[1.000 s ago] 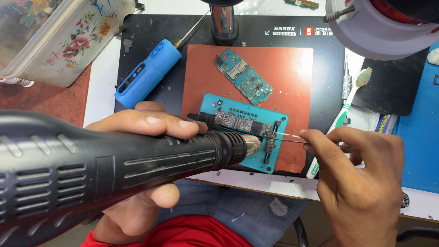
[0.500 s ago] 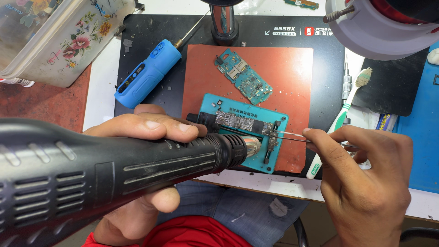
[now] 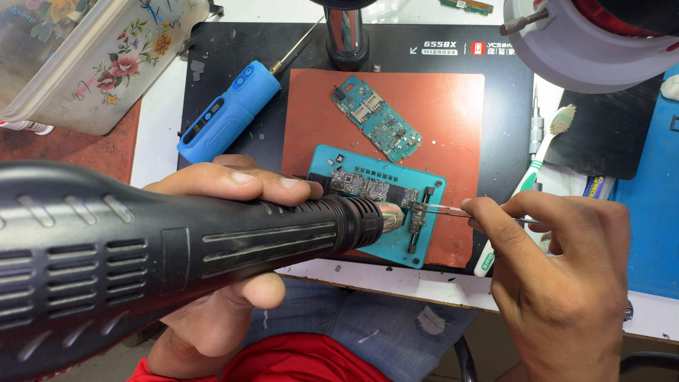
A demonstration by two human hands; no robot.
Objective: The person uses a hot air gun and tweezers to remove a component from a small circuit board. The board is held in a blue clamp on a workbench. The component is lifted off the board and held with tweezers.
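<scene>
Counter (image 3: pixel 159 134): white, carrying one black work mat (image 3: pixel 495 78) with one rust-red silicone pad (image 3: pixel 438 113) laid on it.

Largest item in view: one bulky black ribbed plastic hot-air handpiece (image 3: pixel 177 255), lying across the left of the view, metal nozzle (image 3: pixel 391 214) pointing at the clamped board. Left hand (image 3: pixel 226 283) clenched around its barrel, fingers (image 3: pixel 262 185) over the top, thumb beneath.

One floral clear plastic box (image 3: pixel 92 64) at upper left; one white ring lamp housing (image 3: pixel 587 42) at upper right.

Right hand (image 3: pixel 559 276): fingers pinched on one pair of thin steel tweezers (image 3: pixel 453 210), tips reaching to the small part at the board's right end, just beside the nozzle.

One blue cylindrical powered screwdriver (image 3: pixel 226 120) lies on the mat, well apart from the hands.

One teal rectangular board holder (image 3: pixel 431 240) on the red pad, gripping one narrow dark circuit board (image 3: pixel 361 185) under its black clamps. One loose green circuit board (image 3: pixel 375 120) lies above it, apart.

One white-and-green toothbrush (image 3: pixel 530 170) and one slim metal driver (image 3: pixel 537 127) at the mat's right edge.

Handling judgement: clamped board is light, stiff, thin and fragile; likely hot near the nozzle. Take it by the bare edges only, or move it by the holder. Handpiece looks heavy at the rear; a barrel grip suits it.
</scene>
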